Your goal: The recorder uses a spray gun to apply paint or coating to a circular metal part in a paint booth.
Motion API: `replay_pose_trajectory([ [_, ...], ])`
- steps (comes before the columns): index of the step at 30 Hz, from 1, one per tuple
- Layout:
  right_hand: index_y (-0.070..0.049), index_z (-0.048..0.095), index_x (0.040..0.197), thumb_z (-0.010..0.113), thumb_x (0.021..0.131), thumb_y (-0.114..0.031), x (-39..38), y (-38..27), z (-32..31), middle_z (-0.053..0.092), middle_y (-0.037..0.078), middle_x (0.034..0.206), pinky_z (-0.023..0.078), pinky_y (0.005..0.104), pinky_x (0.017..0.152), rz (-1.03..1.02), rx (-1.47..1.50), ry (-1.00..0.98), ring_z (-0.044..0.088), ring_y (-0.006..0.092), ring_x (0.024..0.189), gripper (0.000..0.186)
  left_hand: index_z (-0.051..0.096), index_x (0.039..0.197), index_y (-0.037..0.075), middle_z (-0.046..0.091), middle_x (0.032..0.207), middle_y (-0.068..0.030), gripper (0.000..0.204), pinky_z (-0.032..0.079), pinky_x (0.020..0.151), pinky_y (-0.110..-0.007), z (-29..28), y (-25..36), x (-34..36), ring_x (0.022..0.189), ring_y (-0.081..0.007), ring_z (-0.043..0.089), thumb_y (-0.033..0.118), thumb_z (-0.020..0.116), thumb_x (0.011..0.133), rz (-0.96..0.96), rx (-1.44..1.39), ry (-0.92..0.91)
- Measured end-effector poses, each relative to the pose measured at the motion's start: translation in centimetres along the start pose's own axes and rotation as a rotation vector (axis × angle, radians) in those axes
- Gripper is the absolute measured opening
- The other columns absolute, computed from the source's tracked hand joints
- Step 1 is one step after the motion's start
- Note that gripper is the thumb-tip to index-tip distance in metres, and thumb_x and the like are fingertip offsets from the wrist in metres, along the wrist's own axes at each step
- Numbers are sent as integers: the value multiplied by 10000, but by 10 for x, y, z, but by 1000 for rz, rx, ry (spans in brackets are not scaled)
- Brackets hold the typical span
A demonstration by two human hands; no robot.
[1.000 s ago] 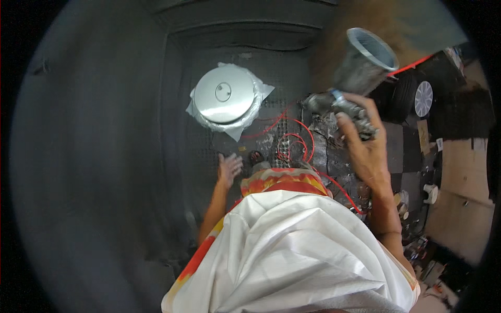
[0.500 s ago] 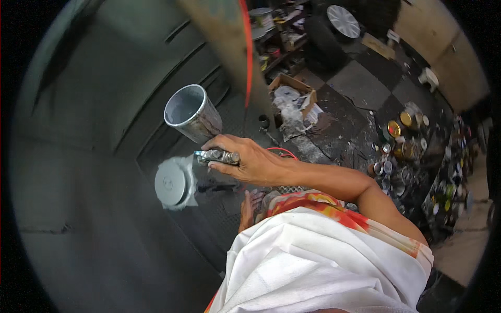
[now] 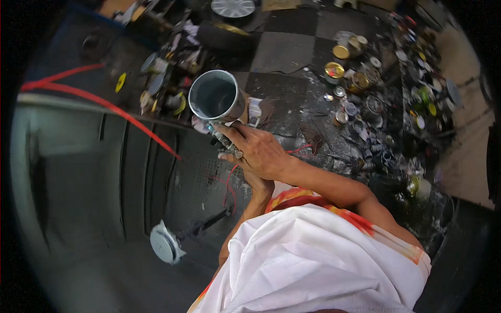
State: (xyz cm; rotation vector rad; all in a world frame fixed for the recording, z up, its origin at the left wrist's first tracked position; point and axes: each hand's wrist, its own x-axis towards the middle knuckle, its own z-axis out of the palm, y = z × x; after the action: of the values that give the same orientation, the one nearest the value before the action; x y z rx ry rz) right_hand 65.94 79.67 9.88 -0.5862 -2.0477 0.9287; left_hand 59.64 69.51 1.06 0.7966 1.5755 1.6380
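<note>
My right hand (image 3: 261, 151) is closed around a spray gun (image 3: 227, 143), its fingers wrapped over the metal body. On top of the gun sits a grey metal paint cup (image 3: 219, 96), its open mouth facing me. My left hand (image 3: 257, 182) is up under the right hand and mostly behind it, so its fingers are hidden. Lower left, apart from both hands, a round grey disc-shaped part (image 3: 166, 244) with pale ragged material around its rim is held on a dark stand (image 3: 201, 225).
A thin red hose (image 3: 229, 190) hangs below the gun. Paint cans (image 3: 335, 73) and clutter crowd the floor at right. A tyre (image 3: 227, 39) and a silver wheel cover (image 3: 233, 7) lie at the far side. A wide red strip (image 3: 120, 112) crosses the left.
My view has swung, so the disc appears lower and the floor clutter farther left. The left hand has risen from beside my clothes to the right hand, which still grips the spray gun.
</note>
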Motion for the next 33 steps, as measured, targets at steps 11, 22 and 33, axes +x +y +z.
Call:
replay_pose_trajectory([
  [11, -36, 618, 1222, 698, 920, -247, -107, 107, -113, 579, 188, 1138, 530, 459, 867, 635, -72, 169, 644, 398, 999, 378, 435, 819, 111, 409, 678, -42, 468, 387, 469, -327, 58, -84, 135, 537, -195, 434, 509, 319, 1036, -633, -329, -527],
  [22, -9, 634, 1063, 655, 944, -243, -226, 178, -33, 607, 224, 1005, 507, 498, 834, 1151, -102, 231, 615, 426, 977, 263, 513, 681, 85, 424, 557, -18, 683, 362, 442, -313, 160, -214, 279, 453, -159, 419, 638, 334, 1038, -590, 397, -832],
  [33, -7, 643, 1122, 626, 955, -216, -386, 259, 65, 628, 235, 1151, 494, 489, 869, 1527, 62, 472, 626, 438, 1022, 268, 632, 797, -63, 607, 680, -201, 683, 444, 651, -423, 291, -479, 268, 626, -284, 517, 598, 570, 961, 13, 818, -1108],
])
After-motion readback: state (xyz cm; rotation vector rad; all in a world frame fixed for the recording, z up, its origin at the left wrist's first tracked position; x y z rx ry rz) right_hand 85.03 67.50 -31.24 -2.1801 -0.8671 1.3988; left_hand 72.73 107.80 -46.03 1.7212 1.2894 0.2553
